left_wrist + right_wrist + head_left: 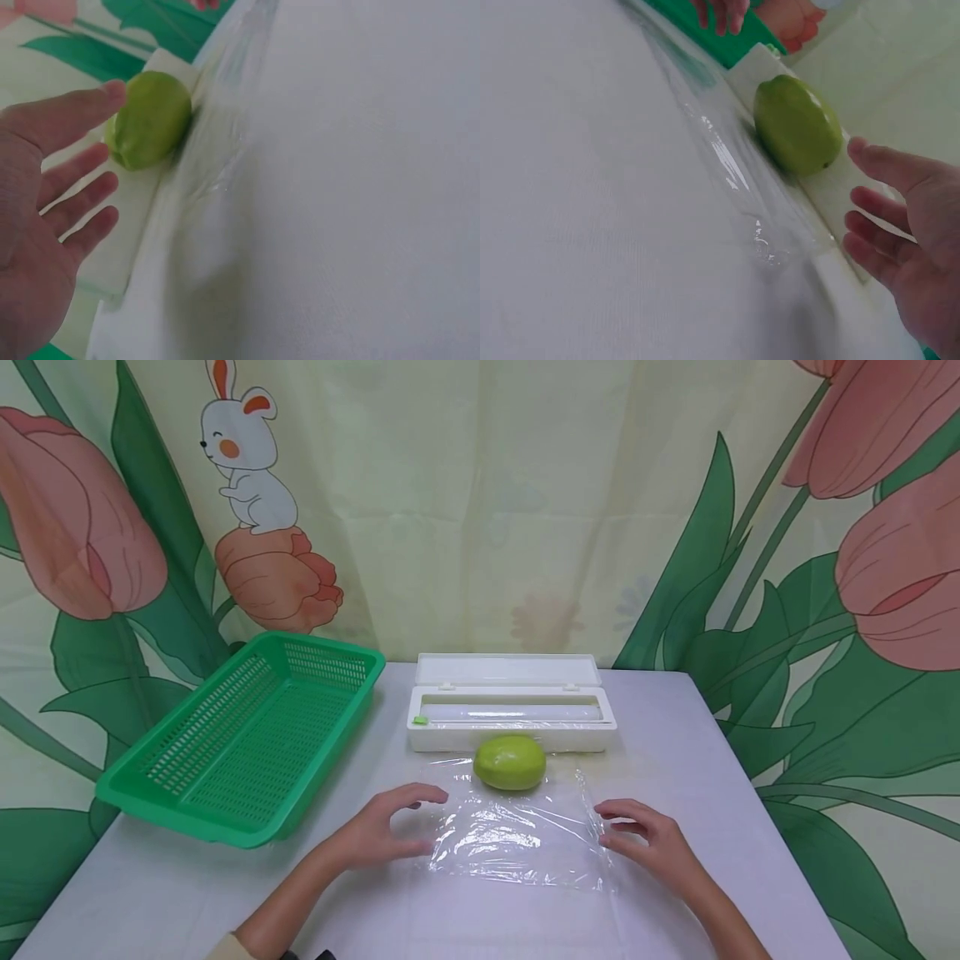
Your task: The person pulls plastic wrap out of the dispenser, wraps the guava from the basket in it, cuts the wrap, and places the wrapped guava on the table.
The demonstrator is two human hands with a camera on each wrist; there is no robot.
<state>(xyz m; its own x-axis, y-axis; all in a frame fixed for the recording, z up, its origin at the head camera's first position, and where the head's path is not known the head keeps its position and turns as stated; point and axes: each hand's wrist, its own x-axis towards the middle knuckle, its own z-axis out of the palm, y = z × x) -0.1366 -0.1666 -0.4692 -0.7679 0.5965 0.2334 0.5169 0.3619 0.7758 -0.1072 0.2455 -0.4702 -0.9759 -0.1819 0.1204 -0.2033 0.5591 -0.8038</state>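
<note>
A smooth green oval fruit (510,763) lies on the far part of a clear sheet of plastic wrap (517,839), which is spread wrinkled on the table. Left of the sheet, my left hand (382,828) has its thumb and fingers apart, with nothing between them; the left wrist view shows the same hand (52,187) spread. My right hand (648,842) is at the sheet's right edge, fingers loosely bent. In the right wrist view that hand (907,225) holds nothing. Whether its fingertips touch the film, I cannot tell.
Just behind the fruit stands a white wrap dispenser box (510,740), lid raised, with a roll inside and a small green slider at its left. A green perforated basket (300,806) is at the left. A patterned curtain (480,510) hangs behind the white-covered table (675,735).
</note>
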